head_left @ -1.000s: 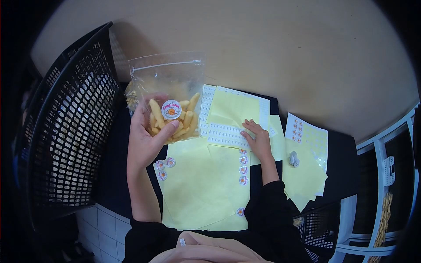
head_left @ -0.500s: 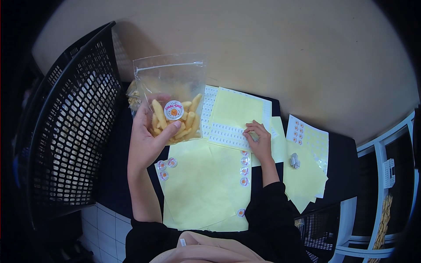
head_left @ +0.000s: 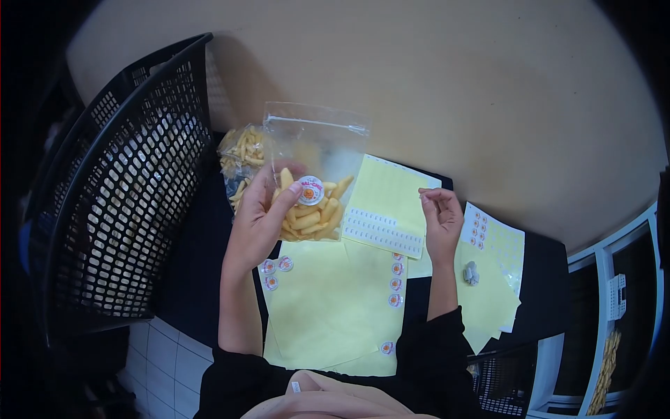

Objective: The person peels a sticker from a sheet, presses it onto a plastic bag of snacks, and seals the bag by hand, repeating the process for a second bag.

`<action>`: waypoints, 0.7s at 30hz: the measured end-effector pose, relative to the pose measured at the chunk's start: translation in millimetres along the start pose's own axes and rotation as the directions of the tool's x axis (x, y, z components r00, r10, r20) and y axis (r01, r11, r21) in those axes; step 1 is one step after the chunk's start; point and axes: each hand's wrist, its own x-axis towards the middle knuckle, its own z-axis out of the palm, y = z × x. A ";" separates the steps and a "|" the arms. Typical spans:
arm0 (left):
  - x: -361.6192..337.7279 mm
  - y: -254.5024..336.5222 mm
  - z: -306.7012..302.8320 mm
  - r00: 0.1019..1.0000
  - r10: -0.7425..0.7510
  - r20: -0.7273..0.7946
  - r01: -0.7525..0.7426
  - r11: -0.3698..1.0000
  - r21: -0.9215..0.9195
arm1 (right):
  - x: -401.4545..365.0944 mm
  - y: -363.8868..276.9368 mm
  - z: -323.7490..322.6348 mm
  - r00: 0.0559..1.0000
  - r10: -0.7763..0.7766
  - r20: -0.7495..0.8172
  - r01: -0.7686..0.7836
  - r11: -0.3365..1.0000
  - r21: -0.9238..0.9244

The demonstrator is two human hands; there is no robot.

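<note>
A clear zip bag [head_left: 317, 209] of yellow stick snacks hangs upright in my left hand [head_left: 262, 213]; its thumb lies against the round logo sticker [head_left: 309, 190] on the bag's front. My right hand [head_left: 442, 213] is raised over the right edge of the label sheets [head_left: 387, 202], its fingers curled and pinched together. Whether a small label is between the fingertips is too small to tell. Below the bag lie large yellow backing sheets [head_left: 328, 300] with round logo stickers [head_left: 395, 284] along their edges.
At left stands a tall black perforated basket [head_left: 132, 195]. Behind my left hand are more snack bags [head_left: 244, 148]. On the right lie further sticker sheets [head_left: 492, 279] with a crumpled grey piece [head_left: 471, 273]. A wall [head_left: 433, 84] rises behind the black table [head_left: 548, 279].
The bag and my left hand have shifted right and slightly down, and the thumb has moved onto the sticker. My right hand has lifted off the small-label sheet and moved right.
</note>
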 end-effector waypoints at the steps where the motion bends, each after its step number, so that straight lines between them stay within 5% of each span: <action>1: 0.1 0.0 0.8 1.000 0.002 -0.006 -0.002 1.000 0.000 | 1.9 -13.6 4.7 1.000 -0.029 -0.004 0.029 0.999 0.040; 10: -2.5 0.0 14.8 0.997 -0.064 0.037 0.058 0.988 0.145 | 2.9 -65.5 31.9 0.977 -0.212 -0.012 0.213 0.975 0.062; 16: 0.1 -11.1 20.9 0.953 -0.099 0.285 0.062 0.989 0.135 | -6.7 -77.9 45.4 0.968 -0.246 0.049 0.247 0.968 -0.036; 21: -4.5 -12.5 29.4 0.916 -0.016 0.400 -0.091 0.965 0.248 | -10.0 -75.2 49.8 0.964 -0.227 0.135 0.241 0.965 -0.102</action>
